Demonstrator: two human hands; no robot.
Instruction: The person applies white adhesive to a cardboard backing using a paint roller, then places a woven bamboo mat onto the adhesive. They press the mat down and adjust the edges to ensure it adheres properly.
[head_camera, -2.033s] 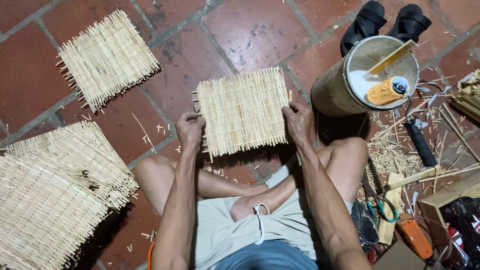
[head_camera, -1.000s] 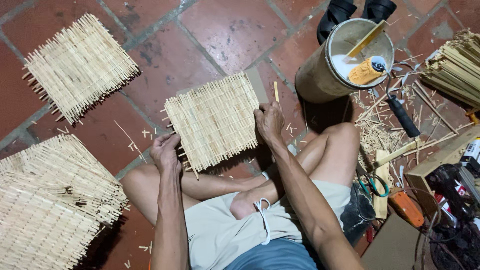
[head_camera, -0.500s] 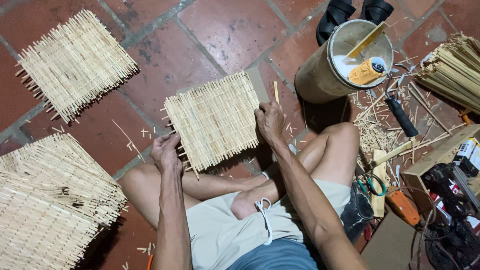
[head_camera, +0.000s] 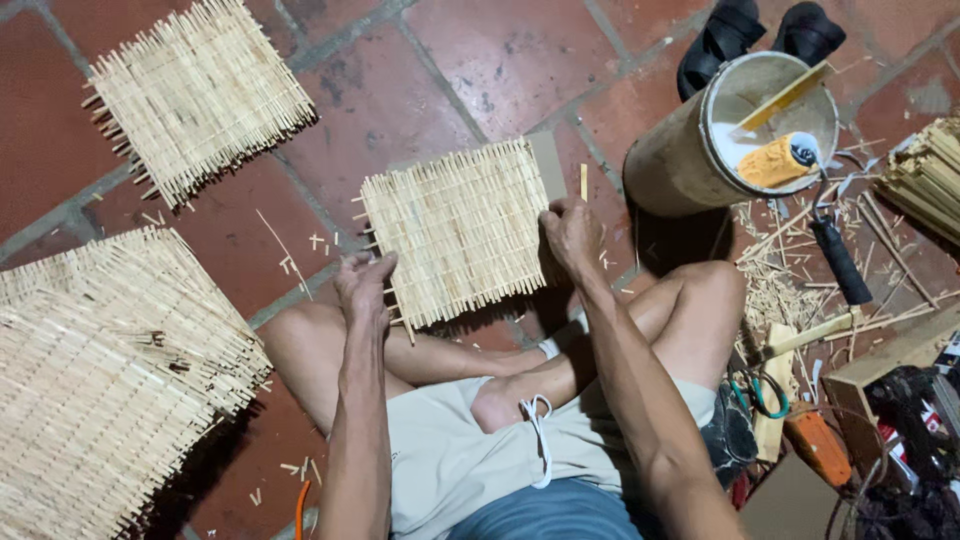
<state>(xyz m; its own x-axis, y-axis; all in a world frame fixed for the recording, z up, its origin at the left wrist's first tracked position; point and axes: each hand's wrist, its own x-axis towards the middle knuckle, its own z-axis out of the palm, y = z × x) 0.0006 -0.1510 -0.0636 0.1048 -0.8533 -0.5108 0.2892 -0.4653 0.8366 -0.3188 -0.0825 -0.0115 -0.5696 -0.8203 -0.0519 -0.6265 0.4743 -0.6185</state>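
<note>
A square woven bamboo mat (head_camera: 458, 230) lies on the red tile floor in front of my crossed legs. My left hand (head_camera: 364, 285) grips its near left corner, fingers on the protruding strip ends. At the mat's right edge, my right hand (head_camera: 570, 232) is closed and pinches a thin bamboo strip (head_camera: 584, 182) that stands upright above the fingers.
Another woven mat (head_camera: 198, 92) lies at the far left. A stack of woven mats (head_camera: 95, 370) sits at near left. A bamboo tube container (head_camera: 735, 135) with tools stands at right, beside loose bamboo strips (head_camera: 925, 175), a dark-handled tool (head_camera: 838, 262), scissors (head_camera: 755, 392) and black sandals (head_camera: 760, 30).
Two seconds ago both hands held the mat by its near corners. Since then the mat has turned slightly, my left hand dropped to its left corner, and my right hand took hold of a strip.
</note>
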